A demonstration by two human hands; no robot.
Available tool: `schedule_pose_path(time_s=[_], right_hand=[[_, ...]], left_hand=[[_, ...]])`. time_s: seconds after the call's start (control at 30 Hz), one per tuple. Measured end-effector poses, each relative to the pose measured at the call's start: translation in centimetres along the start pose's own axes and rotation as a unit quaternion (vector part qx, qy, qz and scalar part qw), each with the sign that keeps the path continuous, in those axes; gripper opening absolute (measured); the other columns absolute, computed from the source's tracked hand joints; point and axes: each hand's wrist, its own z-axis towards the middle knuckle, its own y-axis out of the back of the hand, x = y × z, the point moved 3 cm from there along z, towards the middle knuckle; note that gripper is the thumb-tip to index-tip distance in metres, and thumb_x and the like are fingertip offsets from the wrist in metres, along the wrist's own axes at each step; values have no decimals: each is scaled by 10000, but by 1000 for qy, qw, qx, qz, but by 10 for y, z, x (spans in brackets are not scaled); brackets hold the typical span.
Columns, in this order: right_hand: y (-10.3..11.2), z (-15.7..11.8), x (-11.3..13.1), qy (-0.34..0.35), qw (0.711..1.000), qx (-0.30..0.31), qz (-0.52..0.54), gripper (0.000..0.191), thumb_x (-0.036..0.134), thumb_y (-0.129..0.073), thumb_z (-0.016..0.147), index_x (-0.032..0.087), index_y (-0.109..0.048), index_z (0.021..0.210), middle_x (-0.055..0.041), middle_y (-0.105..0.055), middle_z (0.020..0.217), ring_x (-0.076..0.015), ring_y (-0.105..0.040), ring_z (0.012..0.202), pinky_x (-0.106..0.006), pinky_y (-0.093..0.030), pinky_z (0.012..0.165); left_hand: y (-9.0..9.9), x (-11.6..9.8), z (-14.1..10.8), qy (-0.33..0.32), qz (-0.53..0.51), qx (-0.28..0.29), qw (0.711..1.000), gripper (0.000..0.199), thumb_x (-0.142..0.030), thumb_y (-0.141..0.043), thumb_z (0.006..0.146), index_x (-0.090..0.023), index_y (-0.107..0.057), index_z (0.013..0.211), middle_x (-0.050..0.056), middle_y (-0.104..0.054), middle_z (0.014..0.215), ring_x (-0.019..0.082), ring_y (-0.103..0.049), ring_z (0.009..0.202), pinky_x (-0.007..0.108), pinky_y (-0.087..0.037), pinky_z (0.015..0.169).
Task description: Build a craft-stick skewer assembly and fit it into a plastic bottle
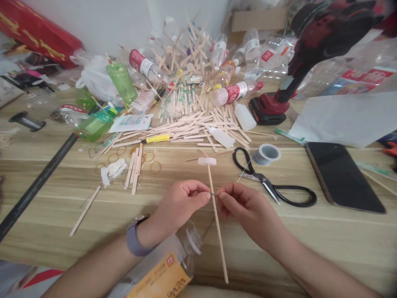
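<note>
A slim wooden stick [218, 231] runs between my two hands, with a white plastic disc [207, 161] around it near its far end. A narrow teal band [212, 194] circles the stick at my fingertips. My left hand [182, 203] is closed, thumb and forefinger pinching at the stick beside the band. My right hand [245, 207] is closed in a pinch just right of the band. A fine thread [244, 171] runs from it toward the spool [267, 154]. Under my left forearm lies a clear plastic bottle [161, 265] with an orange label.
Black-handled scissors [269, 186] and a phone [344, 176] lie to the right. A red-and-black power drill [279, 99] stands behind them. Craft sticks [186, 128], plastic bottles [235, 92] and a yellow-handled tool [157, 138] crowd the back. Rubber bands [155, 167] lie left, near a black rod [40, 182].
</note>
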Motion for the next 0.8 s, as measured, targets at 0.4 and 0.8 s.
schedule_pose_path(time_s=[0.4,0.8], right_hand=[[0,1,0,-14,997,-12,74,360,542,-690,724,186,-642,703,2,-629,627,-122,-572,569,-252,-476,557],[-7,-1,-3,-71,981,-20,180,425,548,-776,630,161,-629,729,13,-642,661,-113,-629,533,-243,-509,561]], left_hand=[[-1,0,1,-25,1,-3,1000,156,-313,-600,793,-186,-691,788,-70,-487,530,72,-354,463,214,-308,497],[-2,1,5,-39,-5,-18,999,145,-294,-606,796,-173,-686,797,0,-673,749,135,-585,711,218,-430,612]])
